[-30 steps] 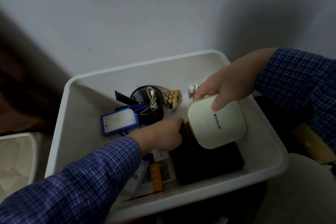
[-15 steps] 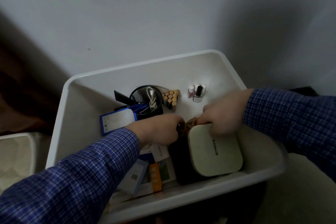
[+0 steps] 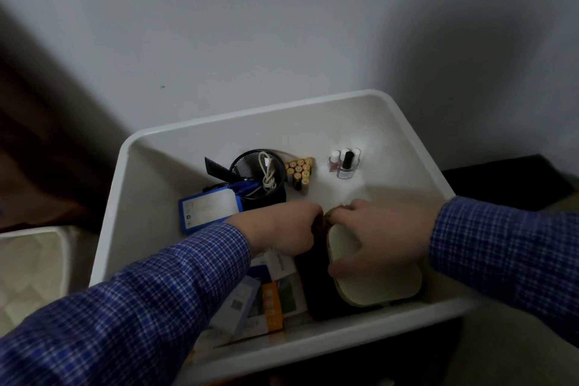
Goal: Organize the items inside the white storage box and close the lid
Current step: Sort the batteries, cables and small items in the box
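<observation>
The white storage box [image 3: 250, 113] stands open against the wall. My left hand [image 3: 282, 229] is curled inside it and grips a small brown thing [image 3: 320, 222]. My right hand [image 3: 382, 235] lies over a cream rounded case [image 3: 376, 288], thumb on its left edge and fingers curled over its far edge, next to the brown thing. The case rests on a flat black item [image 3: 316, 294]. Fingertips of both hands nearly meet and are partly hidden.
At the box's back stand a black mesh cup [image 3: 250, 166] with a white cable, a black comb [image 3: 216, 168], several batteries [image 3: 299, 171] and nail polish bottles [image 3: 344, 163]. A blue device [image 3: 210, 210] and booklets [image 3: 269, 298] lie left. A pale ribbed object [image 3: 31, 266] sits outside, left.
My right hand lowered the cream case from above the box onto the black item, then slid over the top of it. The left hand stayed at the brown thing.
</observation>
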`<state>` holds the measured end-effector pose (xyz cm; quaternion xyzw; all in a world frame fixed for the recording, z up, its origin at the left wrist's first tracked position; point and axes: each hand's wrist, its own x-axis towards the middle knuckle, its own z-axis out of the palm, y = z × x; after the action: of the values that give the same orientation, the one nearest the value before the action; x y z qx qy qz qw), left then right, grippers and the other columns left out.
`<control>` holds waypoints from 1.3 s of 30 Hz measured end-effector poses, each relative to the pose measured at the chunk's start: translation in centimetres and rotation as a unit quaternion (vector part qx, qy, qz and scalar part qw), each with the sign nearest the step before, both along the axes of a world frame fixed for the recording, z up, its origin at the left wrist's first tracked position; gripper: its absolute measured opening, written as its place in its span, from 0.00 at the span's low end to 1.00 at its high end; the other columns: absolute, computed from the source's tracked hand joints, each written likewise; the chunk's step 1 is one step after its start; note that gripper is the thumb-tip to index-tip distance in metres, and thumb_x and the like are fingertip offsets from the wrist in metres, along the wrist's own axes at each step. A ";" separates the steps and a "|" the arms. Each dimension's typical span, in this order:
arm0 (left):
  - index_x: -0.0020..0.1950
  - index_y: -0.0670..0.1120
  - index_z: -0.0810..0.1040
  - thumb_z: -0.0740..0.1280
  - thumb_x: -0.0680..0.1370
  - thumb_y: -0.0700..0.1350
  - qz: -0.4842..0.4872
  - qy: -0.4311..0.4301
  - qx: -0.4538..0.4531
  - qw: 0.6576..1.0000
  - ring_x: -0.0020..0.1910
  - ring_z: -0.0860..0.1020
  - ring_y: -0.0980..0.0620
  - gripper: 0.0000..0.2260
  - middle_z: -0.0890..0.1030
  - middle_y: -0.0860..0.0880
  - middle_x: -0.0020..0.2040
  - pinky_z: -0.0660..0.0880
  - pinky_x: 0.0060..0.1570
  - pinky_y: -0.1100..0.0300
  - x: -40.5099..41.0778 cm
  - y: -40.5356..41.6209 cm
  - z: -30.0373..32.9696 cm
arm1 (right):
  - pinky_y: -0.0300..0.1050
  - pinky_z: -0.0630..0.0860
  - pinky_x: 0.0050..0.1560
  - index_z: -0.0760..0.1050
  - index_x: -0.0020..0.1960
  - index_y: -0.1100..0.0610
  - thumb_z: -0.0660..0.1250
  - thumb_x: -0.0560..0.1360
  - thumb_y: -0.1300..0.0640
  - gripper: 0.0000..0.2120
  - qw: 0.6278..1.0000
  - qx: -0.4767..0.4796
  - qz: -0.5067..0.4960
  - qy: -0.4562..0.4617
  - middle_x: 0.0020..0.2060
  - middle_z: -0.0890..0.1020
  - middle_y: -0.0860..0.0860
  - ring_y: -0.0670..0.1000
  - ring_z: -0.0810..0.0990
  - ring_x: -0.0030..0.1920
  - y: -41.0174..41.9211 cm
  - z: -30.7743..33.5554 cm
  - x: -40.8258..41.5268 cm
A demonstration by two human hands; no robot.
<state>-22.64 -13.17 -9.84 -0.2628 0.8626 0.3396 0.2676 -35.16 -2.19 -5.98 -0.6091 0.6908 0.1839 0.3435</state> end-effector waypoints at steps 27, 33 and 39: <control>0.68 0.50 0.73 0.64 0.80 0.47 0.075 -0.055 -0.136 0.986 0.59 0.77 0.50 0.16 0.77 0.49 0.63 0.76 0.58 0.56 11.7 0.2 4.4 | 0.44 0.84 0.35 0.73 0.59 0.65 0.68 0.79 0.55 0.15 0.776 -0.081 -0.503 -0.371 0.42 0.86 0.61 0.54 0.87 0.38 -8.3 -2.3 4.3; 0.72 0.52 0.72 0.64 0.81 0.47 0.060 -0.051 -0.060 0.995 0.61 0.76 0.52 0.19 0.76 0.51 0.66 0.77 0.60 0.55 12.5 0.3 4.5 | 0.43 0.84 0.35 0.64 0.72 0.67 0.61 0.83 0.60 0.20 0.713 -0.039 -0.534 -0.453 0.42 0.83 0.62 0.54 0.86 0.37 -9.0 -3.0 5.9; 0.64 0.51 0.78 0.66 0.79 0.47 0.029 -0.045 -0.075 0.996 0.57 0.78 0.52 0.13 0.79 0.52 0.60 0.78 0.58 0.54 12.8 0.1 4.9 | 0.47 0.85 0.42 0.64 0.74 0.63 0.63 0.82 0.53 0.24 0.709 -0.035 -0.545 -0.446 0.46 0.85 0.63 0.57 0.87 0.45 -8.6 -2.6 6.1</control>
<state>-9.84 -13.07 -4.97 -0.3219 0.8646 0.2694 0.2762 -29.03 -10.84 -8.60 -0.1497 0.6747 -0.3525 0.6309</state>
